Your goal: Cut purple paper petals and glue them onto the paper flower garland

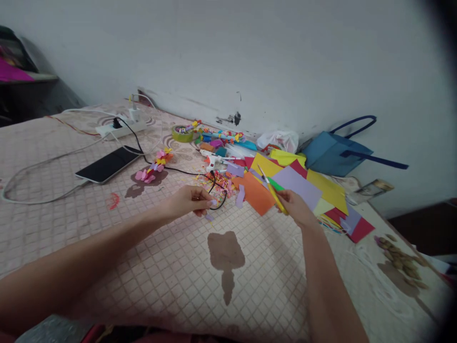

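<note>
My left hand is closed in a pinch on a small piece of light purple paper above the tablecloth. A thin purple strip shows just below its fingers. My right hand grips scissors with yellow and green handles, their blades pointing up and away over the paper sheets. Under them lies an orange sheet, with a purple paper scrap at its left. A white glue gun rests behind, its black cord looping close to my left hand.
Colourful paper clippings lie by the glue gun. At left are a paper-flower piece, a tablet on a cable, and a power strip. Green tape and a blue bag stand near the wall.
</note>
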